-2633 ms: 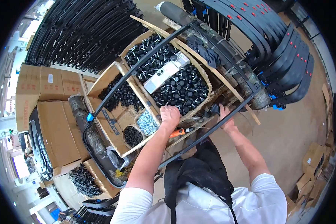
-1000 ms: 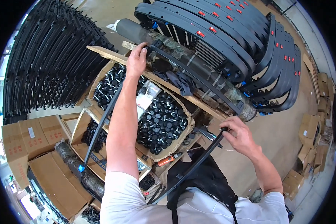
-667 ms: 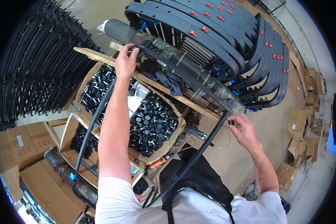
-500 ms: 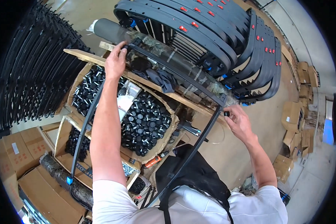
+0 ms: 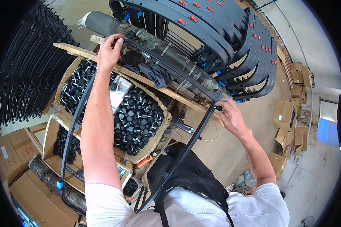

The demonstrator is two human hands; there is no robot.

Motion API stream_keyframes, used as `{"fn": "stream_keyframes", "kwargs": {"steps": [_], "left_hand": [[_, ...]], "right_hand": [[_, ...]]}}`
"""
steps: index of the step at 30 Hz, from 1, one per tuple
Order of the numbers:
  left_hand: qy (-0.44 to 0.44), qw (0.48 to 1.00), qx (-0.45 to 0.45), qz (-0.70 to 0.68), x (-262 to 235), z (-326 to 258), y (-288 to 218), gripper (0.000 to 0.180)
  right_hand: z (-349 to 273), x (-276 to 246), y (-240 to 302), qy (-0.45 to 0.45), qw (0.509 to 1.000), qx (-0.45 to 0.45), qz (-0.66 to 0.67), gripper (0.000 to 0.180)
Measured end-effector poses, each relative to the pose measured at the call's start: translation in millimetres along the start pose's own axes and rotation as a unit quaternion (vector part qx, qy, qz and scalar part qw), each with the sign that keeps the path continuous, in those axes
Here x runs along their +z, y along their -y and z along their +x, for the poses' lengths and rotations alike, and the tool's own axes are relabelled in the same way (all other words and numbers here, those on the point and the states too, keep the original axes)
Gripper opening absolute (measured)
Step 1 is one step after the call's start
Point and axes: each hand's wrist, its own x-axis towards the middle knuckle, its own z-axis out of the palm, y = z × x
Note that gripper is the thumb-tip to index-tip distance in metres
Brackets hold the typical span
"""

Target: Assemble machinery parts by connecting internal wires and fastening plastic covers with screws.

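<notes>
A black metal frame [image 5: 193, 81] with long side bars lies in front of me, its far crossbar slanting from upper left to right. At the crossbar's left corner my left hand [image 5: 108, 56] has its thumb and fingers closed; what sits between the fingertips is mostly hidden. My right hand [image 5: 232, 120] pinches a small black screw-in foot [image 5: 218, 108] at the right corner, close against the bar. Under my left forearm, an open carton [image 5: 168, 118] holds many black round-headed feet with silver threaded shanks.
Dark curved frames with red clips [image 5: 216, 49] stand stacked beyond the crossbar. Black racks [image 5: 30, 72] rise at the left. A wooden plank [image 5: 74, 50] and a grey padded roll [image 5: 98, 23] lie behind the carton. Cardboard boxes [image 5: 284, 113] line the right wall; an orange-handled tool [image 5: 144, 160] lies nearby.
The whole view has shifted, so the scene sits a little further left. My right fingers have turned slightly around the foot. My left hand stays at its corner.
</notes>
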Motion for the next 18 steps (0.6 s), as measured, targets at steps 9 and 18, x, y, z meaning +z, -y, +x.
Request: {"fn": "stream_keyframes", "kwargs": {"steps": [9,18], "left_hand": [[0.029,0.992,0.008,-0.121,1.7,8.5,29.2,0.032],[-0.014,0.999,0.018,-0.042,-6.8,-0.8,10.8,0.031]], "right_hand": [[9.8,-0.7,13.0,0.055,0.985,0.055,-0.155,0.033],[25.3,8.3,20.3,0.037,0.974,0.104,-0.198,0.036]]}}
